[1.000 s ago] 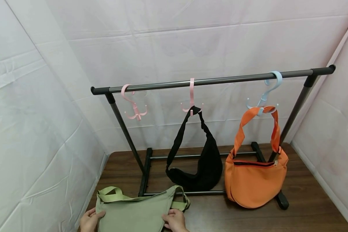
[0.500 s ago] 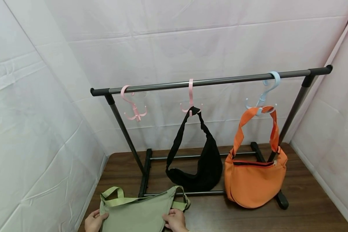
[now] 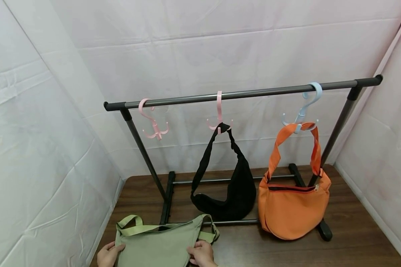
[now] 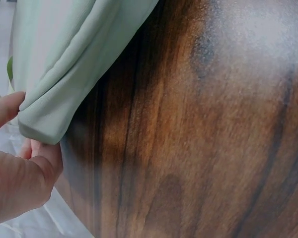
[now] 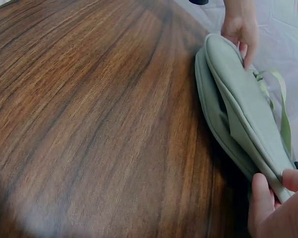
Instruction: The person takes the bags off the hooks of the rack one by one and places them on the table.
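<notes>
A sage-green shoulder bag is at the near left of the table, its lighter green strap showing along the top. My left hand pinches the bag's left edge between thumb and fingers. At the opposite edge, my right hand grips the fabric just below the strap end. In the left wrist view, the left hand holds a corner of the green bag beside the wood surface. The right wrist view has the bag seen edge-on, with the right hand pinching its near end.
A black clothes rack stands on the wooden table. On its rail hang a bare pink hook, a second pink hook with a black bag, and a blue hook with an orange bag. White fabric walls surround it.
My left hand has shifted slightly right, drawing the left edge of the green bag with it. The right hand keeps its hold in nearly the same place.
</notes>
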`<control>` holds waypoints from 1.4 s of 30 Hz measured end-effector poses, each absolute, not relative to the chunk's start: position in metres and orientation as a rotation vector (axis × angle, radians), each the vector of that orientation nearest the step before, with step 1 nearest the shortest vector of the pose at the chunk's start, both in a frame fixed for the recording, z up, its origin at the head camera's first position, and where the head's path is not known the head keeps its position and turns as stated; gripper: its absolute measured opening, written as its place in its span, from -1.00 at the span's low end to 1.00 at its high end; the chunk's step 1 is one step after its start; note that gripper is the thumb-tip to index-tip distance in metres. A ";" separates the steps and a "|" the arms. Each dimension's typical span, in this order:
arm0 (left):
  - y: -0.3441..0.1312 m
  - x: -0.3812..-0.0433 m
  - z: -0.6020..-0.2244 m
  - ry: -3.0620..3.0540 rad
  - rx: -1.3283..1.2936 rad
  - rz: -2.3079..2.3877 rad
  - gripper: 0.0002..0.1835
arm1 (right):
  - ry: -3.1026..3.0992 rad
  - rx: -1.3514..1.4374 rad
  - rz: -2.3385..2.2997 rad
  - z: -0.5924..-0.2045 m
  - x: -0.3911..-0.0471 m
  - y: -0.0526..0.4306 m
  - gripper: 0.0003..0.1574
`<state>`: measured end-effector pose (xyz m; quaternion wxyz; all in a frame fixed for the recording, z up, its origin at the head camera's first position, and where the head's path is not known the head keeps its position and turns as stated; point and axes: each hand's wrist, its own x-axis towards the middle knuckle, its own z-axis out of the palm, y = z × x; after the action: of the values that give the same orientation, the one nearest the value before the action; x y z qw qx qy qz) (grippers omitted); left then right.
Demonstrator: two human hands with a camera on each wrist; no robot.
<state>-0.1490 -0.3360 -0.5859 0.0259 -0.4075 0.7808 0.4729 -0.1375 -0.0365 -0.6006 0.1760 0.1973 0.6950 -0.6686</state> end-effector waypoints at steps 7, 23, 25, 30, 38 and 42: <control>-0.337 -0.145 -0.577 2.443 -1.184 1.350 -0.24 | 1.987 0.487 -1.840 -0.589 -0.139 -0.019 -0.74; -0.291 -0.164 -0.497 3.083 -0.461 1.043 -0.28 | 2.640 -0.308 -1.699 -0.542 -0.145 0.034 -0.42; -0.280 -0.165 -0.485 3.125 -0.337 1.034 -0.29 | 2.721 -0.357 -1.619 -0.536 -0.147 0.042 -0.39; -0.250 -0.168 -0.460 3.228 0.009 0.944 -0.27 | 2.935 -0.429 -1.446 -0.520 -0.152 0.060 -0.34; -0.200 -0.170 -0.426 3.261 0.412 0.755 -0.19 | 3.124 -0.509 -1.244 -0.497 -0.159 0.082 -0.24; -0.183 -0.174 -0.411 3.341 0.607 0.646 -0.21 | 3.168 -0.532 -1.217 -0.490 -0.162 0.088 -0.21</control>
<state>-0.1744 -0.1825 -0.4110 -0.1566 0.1736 0.9546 0.1845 -0.1622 0.0885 -0.4904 -0.1464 -0.1533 0.9123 -0.3503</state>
